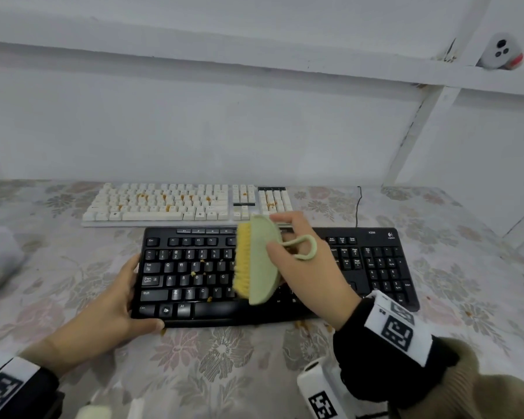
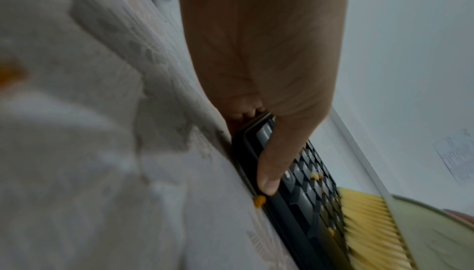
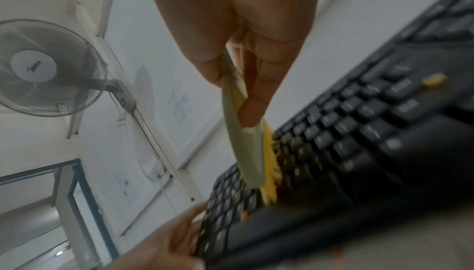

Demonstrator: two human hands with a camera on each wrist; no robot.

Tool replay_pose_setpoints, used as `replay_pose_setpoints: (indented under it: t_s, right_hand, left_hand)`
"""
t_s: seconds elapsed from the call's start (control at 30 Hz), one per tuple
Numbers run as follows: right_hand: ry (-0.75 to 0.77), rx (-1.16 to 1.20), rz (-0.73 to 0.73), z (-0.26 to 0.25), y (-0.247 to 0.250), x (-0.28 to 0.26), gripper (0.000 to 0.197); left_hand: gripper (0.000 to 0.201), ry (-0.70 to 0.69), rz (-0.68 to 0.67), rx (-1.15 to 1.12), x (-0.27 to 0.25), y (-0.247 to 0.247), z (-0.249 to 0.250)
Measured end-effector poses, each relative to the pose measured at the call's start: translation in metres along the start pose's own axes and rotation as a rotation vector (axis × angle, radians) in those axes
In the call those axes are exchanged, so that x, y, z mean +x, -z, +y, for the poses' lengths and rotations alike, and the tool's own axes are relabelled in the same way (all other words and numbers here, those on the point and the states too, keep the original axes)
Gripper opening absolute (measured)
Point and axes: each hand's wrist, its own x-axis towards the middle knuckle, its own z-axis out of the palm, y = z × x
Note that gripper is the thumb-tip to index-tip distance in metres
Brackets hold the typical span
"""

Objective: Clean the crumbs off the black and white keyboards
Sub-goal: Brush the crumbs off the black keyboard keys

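Yellow bristles of the brush [image 1: 256, 261] pinched in my right hand [image 1: 309, 267] sit mid black keyboard [image 1: 375, 267] on the worktop [image 1: 224, 358], my left hand [image 1: 112, 300] gripping its end; hard flicks could scatter crumbs [image 1: 194, 273] onto the crumb-strewn white keyboard [image 1: 170, 204] behind.

- It looked like a plain office or workroom: white walls [image 1: 194, 131], a wall-mounted fan [image 3: 46, 67] and posted paper notices [image 3: 179, 102].
- A floral tablecloth [image 1: 224, 358] covered the desk holding two keyboards [image 1: 375, 267].
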Motion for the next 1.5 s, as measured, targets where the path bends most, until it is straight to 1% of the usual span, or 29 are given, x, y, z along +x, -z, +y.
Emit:
replay_pose_setpoints:
  t_s: [0.17,0.27,0.33,0.47,0.5,0.57,0.67,0.8,0.9,0.97,1.03,1.13,1.2,1.27,1.4,1.5]
  right_hand:
    - [-0.086,0.004,-0.206,0.013,-0.005,-0.021,0.022]
    - [-0.119,0.015,-0.265,0.006,0.003,-0.023,0.020]
    - [-0.088,0.010,-0.226,-0.001,0.008,-0.015,0.020]
    - [0.009,0.068,0.009,-0.009,0.005,0.009,0.025]
    - [0.024,0.082,0.041,-0.010,0.002,0.013,0.026]
    - [0.033,0.072,0.056,-0.011,-0.005,0.017,0.026]
    - [-0.006,0.029,-0.006,-0.005,-0.015,0.011,0.024]
    - [-0.055,0.041,-0.125,0.004,-0.021,-0.007,0.022]
    - [-0.078,0.024,-0.231,0.003,-0.018,-0.015,0.021]
    - [-0.077,0.003,-0.255,-0.003,-0.013,-0.013,0.019]
    - [-0.050,0.007,-0.194,-0.008,-0.008,-0.006,0.020]
    - [-0.003,0.046,-0.001,-0.009,-0.003,0.008,0.025]
    - [0.015,0.067,0.052,-0.008,-0.005,0.012,0.026]
    - [-0.008,0.048,0.019,-0.005,-0.009,0.008,0.025]
    - [-0.058,0.017,-0.156,0.002,-0.018,-0.011,0.021]
    - [-0.089,-0.002,-0.267,-0.001,-0.015,-0.017,0.020]
  left_hand:
    - [0.108,-0.005,-0.004,-0.003,0.000,-0.001,-0.002]
    - [0.108,-0.009,0.002,0.001,0.001,-0.001,-0.002]
    - [0.107,-0.018,0.003,0.005,0.001,0.000,-0.002]
    - [0.104,-0.023,0.011,0.012,0.001,0.000,-0.002]
    - [0.104,-0.022,0.012,0.015,0.001,0.000,-0.002]
    - [0.105,-0.024,0.013,0.014,0.002,0.001,-0.003]
    - [0.107,-0.027,0.010,0.028,0.002,0.002,-0.004]
    - [0.107,-0.027,0.011,0.040,0.002,0.002,-0.005]
    - [0.105,-0.030,0.015,0.040,0.003,0.001,-0.005]
    - [0.105,-0.034,0.014,0.036,0.003,0.001,-0.005]
    - [0.105,-0.037,0.015,0.033,0.002,0.001,-0.004]
    - [0.105,-0.036,0.015,0.037,0.002,0.001,-0.004]
    - [0.105,-0.038,0.015,0.028,0.001,0.001,-0.004]
    - [0.105,-0.041,0.009,0.026,0.001,0.001,-0.003]
    - [0.111,-0.034,-0.005,0.014,0.001,0.002,-0.005]
    - [0.107,-0.037,0.002,0.009,0.002,0.002,-0.007]
